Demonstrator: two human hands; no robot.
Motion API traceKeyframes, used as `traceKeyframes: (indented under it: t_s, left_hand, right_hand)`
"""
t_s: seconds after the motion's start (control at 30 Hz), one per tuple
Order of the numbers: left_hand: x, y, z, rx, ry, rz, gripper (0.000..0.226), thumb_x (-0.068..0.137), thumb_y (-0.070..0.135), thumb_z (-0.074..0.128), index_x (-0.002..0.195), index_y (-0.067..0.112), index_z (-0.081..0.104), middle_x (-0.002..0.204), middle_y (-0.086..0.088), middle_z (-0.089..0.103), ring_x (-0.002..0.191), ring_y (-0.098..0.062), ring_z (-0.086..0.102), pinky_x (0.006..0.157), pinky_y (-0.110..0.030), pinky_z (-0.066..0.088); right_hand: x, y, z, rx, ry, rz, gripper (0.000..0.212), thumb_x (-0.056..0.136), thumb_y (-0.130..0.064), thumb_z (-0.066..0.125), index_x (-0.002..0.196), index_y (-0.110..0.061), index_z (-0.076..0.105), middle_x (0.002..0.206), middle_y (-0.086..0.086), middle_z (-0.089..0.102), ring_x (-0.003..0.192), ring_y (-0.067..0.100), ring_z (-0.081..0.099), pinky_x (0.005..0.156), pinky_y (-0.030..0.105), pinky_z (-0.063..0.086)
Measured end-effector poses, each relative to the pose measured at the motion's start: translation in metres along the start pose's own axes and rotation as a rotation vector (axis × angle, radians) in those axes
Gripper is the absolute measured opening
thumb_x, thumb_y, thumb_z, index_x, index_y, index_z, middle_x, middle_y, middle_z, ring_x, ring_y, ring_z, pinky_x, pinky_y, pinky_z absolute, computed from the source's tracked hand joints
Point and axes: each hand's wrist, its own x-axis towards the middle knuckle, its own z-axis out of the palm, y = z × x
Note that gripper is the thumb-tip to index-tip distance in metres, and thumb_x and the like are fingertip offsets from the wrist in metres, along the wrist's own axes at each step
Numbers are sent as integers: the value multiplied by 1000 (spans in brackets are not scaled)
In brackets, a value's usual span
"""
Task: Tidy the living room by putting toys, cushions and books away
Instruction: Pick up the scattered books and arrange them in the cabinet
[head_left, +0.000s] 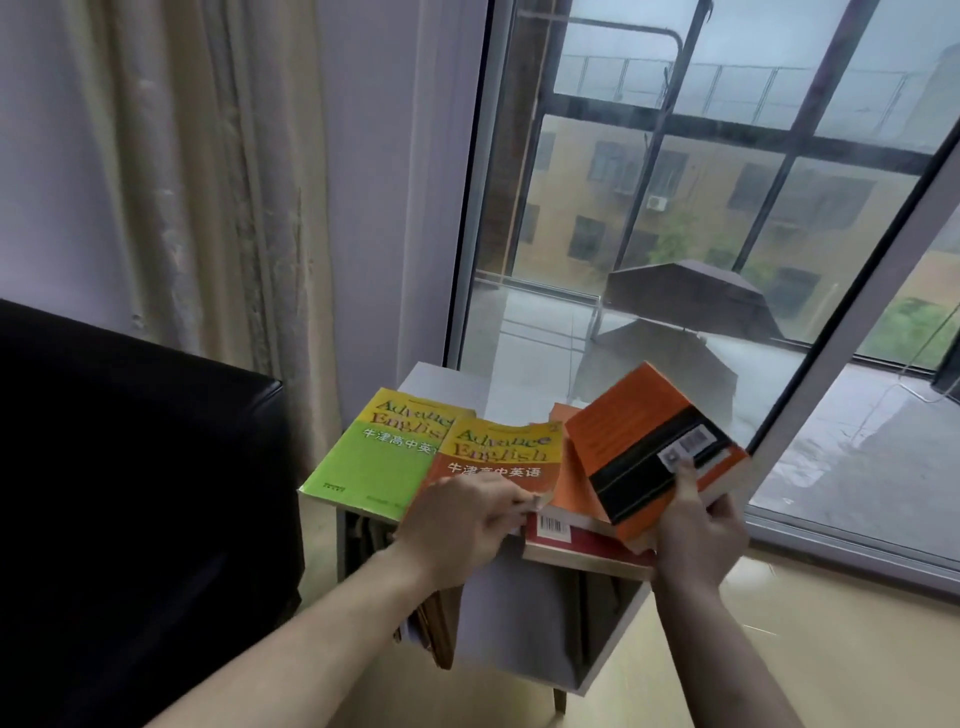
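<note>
A green and yellow "Advance English" book (371, 462) lies flat on the white side table (441, 379). Overlapping it to the right is an orange "Advance English" book (498, 457), and my left hand (462, 525) pinches its near corner. My right hand (698, 535) grips a thick orange and black book (649, 452), lifted and tilted above the table, thumb on its back cover. Under it lie a thin orange book (571, 483) and a red book (576, 540) with a barcode.
A black leather sofa (130, 493) stands close on the left. The table's lower shelf (524, 623) holds more books, standing at its left. A beige curtain (208, 182) hangs behind. A large window (701, 208) fills the right side, above a tan floor (831, 649).
</note>
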Motion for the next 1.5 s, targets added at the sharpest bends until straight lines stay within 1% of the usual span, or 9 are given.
traceKeyframes:
  t_s: [0.13,0.27,0.37,0.7,0.9,1.07,1.27,1.37,1.5]
  left_hand:
    - [-6,4,2,95,-179,-123,37,92,62,62,120,39,72,118,25,68,103,0,63,75,-15,45]
    - [-14,-5,-12,66,-299,-269,58,84,69,65,134,38,62,128,23,62,117,-3,55,100,-30,48]
    - [-23,-17,-25,39,-352,-387,61,87,58,70,142,35,56,140,18,54,127,-7,48,112,-35,43]
    - [-44,-73,-74,-284,-42,-757,41,90,54,70,122,29,65,117,13,65,108,-11,64,94,-35,55]
    - [-35,-59,-97,-1035,74,-894,71,92,75,39,128,20,65,117,-1,76,107,-27,73,91,-43,56]
    - [-37,-54,-93,-1196,9,-865,61,100,64,44,135,19,63,125,-13,72,116,-33,70,100,-51,55]
    - [-35,-66,-103,-1042,161,-956,29,102,25,58,125,10,66,106,-12,78,93,-28,75,82,-40,59]
    - [-37,-76,-109,-964,193,-965,24,101,23,60,122,15,66,101,-9,79,84,-23,77,67,-32,60]
    - [-44,-85,-111,-1039,232,-996,26,101,27,58,121,11,66,102,-11,79,82,-22,76,67,-32,57]
  right_hand:
    - [-10,-9,20,36,-25,-182,23,95,-39,69,106,-20,73,90,-10,74,78,-2,71,67,20,56]
    - [-31,-8,45,-42,-156,-419,19,95,-32,70,111,-21,72,99,-3,72,93,15,67,76,33,54]
    - [-46,-12,61,-38,-238,-549,28,93,-18,73,120,-12,71,112,-8,70,107,3,64,87,17,53]
    - [-71,-27,93,77,-196,-737,36,88,-2,74,124,-4,70,125,1,69,119,9,64,98,23,52]
    - [-92,10,116,-136,-580,-756,41,88,-8,77,126,-23,72,129,-15,68,121,4,62,101,36,54]
    - [-127,41,115,-537,-984,-974,43,90,-17,68,127,-38,69,131,-25,64,131,-1,45,116,34,37]
    - [-128,24,95,-576,-1132,-796,48,91,-41,70,137,-44,58,139,-32,54,134,-20,31,119,23,22]
    - [-109,18,71,-553,-982,-565,50,85,-45,77,132,-39,62,131,-31,57,125,-10,49,100,17,45]
    - [-63,11,41,-713,-849,-164,20,87,-46,75,94,-28,75,90,-13,74,87,7,71,72,24,60]
